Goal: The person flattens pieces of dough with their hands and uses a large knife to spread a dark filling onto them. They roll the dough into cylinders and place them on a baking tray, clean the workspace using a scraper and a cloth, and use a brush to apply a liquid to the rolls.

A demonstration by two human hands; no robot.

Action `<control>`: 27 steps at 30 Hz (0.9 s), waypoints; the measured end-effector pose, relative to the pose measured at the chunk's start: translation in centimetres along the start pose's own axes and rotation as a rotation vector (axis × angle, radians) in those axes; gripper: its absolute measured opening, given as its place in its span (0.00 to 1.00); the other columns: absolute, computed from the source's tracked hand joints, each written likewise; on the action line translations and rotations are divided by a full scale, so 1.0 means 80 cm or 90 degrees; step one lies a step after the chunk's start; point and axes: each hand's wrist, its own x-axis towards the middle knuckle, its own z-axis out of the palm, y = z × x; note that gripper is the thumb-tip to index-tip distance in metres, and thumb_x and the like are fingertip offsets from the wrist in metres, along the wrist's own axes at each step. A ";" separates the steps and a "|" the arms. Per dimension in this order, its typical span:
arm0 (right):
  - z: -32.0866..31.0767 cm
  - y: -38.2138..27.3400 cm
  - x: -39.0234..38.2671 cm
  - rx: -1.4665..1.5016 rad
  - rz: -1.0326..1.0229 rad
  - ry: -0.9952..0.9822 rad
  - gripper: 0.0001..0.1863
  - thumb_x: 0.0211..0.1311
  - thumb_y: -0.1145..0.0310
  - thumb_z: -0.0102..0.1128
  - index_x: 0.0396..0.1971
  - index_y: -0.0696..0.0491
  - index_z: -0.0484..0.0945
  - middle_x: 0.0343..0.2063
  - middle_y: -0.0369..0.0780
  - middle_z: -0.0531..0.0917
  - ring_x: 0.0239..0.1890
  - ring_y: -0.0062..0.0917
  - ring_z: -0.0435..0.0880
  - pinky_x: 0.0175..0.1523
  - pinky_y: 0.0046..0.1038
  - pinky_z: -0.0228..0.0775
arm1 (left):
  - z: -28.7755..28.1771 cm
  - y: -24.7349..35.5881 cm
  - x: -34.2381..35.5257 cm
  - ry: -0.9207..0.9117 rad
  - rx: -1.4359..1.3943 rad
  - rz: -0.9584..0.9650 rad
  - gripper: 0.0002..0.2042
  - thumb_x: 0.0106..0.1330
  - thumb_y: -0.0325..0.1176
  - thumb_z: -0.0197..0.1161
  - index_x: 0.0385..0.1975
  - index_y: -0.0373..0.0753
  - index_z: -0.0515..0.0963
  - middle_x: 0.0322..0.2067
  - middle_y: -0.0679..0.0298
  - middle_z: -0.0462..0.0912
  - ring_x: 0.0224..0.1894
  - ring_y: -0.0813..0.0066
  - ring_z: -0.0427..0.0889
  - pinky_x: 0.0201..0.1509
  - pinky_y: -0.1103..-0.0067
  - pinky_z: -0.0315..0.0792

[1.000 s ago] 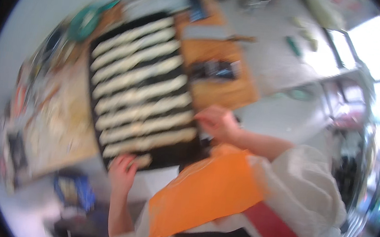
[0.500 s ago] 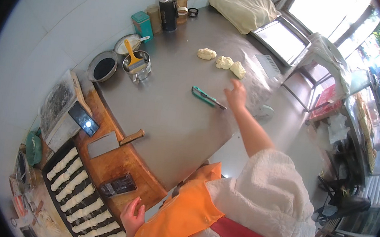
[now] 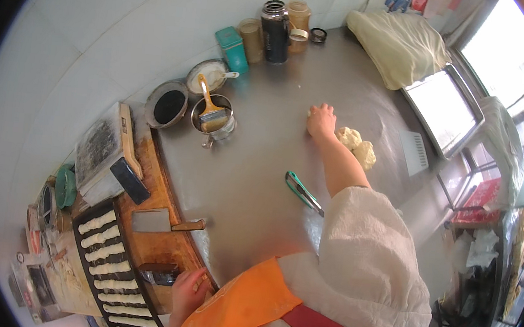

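My right hand is closed over a piece of pale dough, mostly covered by my fingers, on the steel worktop. Two more dough lumps sit just to its right, and a green box cutter lies nearer me. Low at the lower middle, my left hand is beside the wooden board with loosely bent fingers, nothing visible in them. Left of it a black tray holds rows of long dough strips, next to a dark rectangular block.
A cleaver, scale and phone are at left. Bowls, a cup with brush, flask and jars line the wall. Covered mound, metal tray, perforated scraper are at back right.
The view has swung from the dough tray toward the steel worktop. My right hand has moved from the tray, out past the box cutter, and now covers the leftmost dough piece.
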 end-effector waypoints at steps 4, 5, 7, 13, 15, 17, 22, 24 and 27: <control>-0.039 -0.073 -0.083 0.291 -0.259 0.020 0.20 0.55 0.80 0.56 0.47 0.48 0.85 0.52 0.43 0.81 0.63 0.39 0.74 0.60 0.37 0.73 | 0.021 0.003 0.005 -0.003 -0.037 -0.025 0.13 0.60 0.29 0.68 0.45 0.36 0.82 0.39 0.56 0.85 0.33 0.59 0.84 0.39 0.71 0.77; -0.069 -0.099 -0.134 0.405 -0.315 -0.085 0.23 0.55 0.80 0.56 0.51 0.48 0.82 0.54 0.44 0.80 0.63 0.40 0.74 0.62 0.38 0.72 | 0.030 0.000 0.010 -0.017 -0.040 -0.046 0.13 0.61 0.30 0.68 0.45 0.36 0.82 0.39 0.56 0.85 0.33 0.60 0.84 0.38 0.72 0.78; -0.045 -0.099 -0.231 0.449 -0.512 -0.201 0.30 0.55 0.76 0.59 0.62 0.45 0.74 0.60 0.44 0.75 0.67 0.42 0.69 0.68 0.42 0.65 | 0.033 0.010 0.020 -0.060 -0.066 -0.096 0.13 0.62 0.31 0.68 0.46 0.36 0.82 0.41 0.57 0.85 0.34 0.60 0.84 0.39 0.72 0.78; 0.009 -0.076 -0.378 0.148 -0.713 -0.275 0.42 0.60 0.56 0.65 0.72 0.53 0.59 0.74 0.46 0.56 0.78 0.43 0.47 0.78 0.49 0.41 | 0.059 0.012 0.030 -0.013 -0.124 -0.005 0.12 0.64 0.29 0.66 0.46 0.36 0.82 0.41 0.57 0.86 0.42 0.62 0.86 0.44 0.73 0.79; 0.021 -0.075 -0.410 0.170 -0.615 -0.263 0.45 0.61 0.51 0.65 0.72 0.58 0.57 0.75 0.47 0.53 0.78 0.43 0.45 0.79 0.49 0.37 | 0.074 0.011 0.020 -0.011 -0.151 -0.012 0.12 0.64 0.27 0.66 0.47 0.35 0.82 0.40 0.57 0.86 0.42 0.62 0.86 0.44 0.73 0.79; 0.053 -0.075 -0.436 0.140 -0.552 -0.259 0.47 0.61 0.47 0.63 0.71 0.62 0.57 0.75 0.47 0.53 0.78 0.43 0.45 0.79 0.49 0.36 | 0.085 0.012 0.026 -0.008 -0.201 -0.046 0.12 0.64 0.27 0.67 0.47 0.35 0.82 0.40 0.57 0.86 0.42 0.62 0.86 0.45 0.73 0.79; 0.040 -0.103 -0.391 -0.005 -0.786 -0.265 0.48 0.63 0.41 0.58 0.71 0.61 0.57 0.75 0.45 0.55 0.78 0.39 0.46 0.79 0.46 0.38 | 0.108 0.000 0.037 0.006 -0.246 -0.113 0.14 0.63 0.29 0.67 0.48 0.36 0.81 0.42 0.56 0.86 0.45 0.61 0.86 0.48 0.73 0.79; 0.023 -0.115 -0.418 -0.003 -0.767 -0.263 0.47 0.63 0.41 0.58 0.71 0.61 0.58 0.75 0.45 0.55 0.78 0.39 0.46 0.79 0.46 0.38 | 0.114 -0.002 0.025 0.046 -0.224 -0.103 0.15 0.63 0.29 0.67 0.49 0.35 0.81 0.43 0.56 0.86 0.46 0.61 0.86 0.48 0.73 0.79; 0.052 -0.079 -0.460 0.026 -0.768 -0.304 0.45 0.64 0.43 0.58 0.70 0.62 0.60 0.74 0.47 0.57 0.78 0.38 0.47 0.79 0.47 0.37 | 0.119 -0.003 0.024 0.093 -0.173 -0.099 0.16 0.63 0.30 0.67 0.50 0.35 0.80 0.49 0.54 0.84 0.50 0.57 0.84 0.53 0.71 0.77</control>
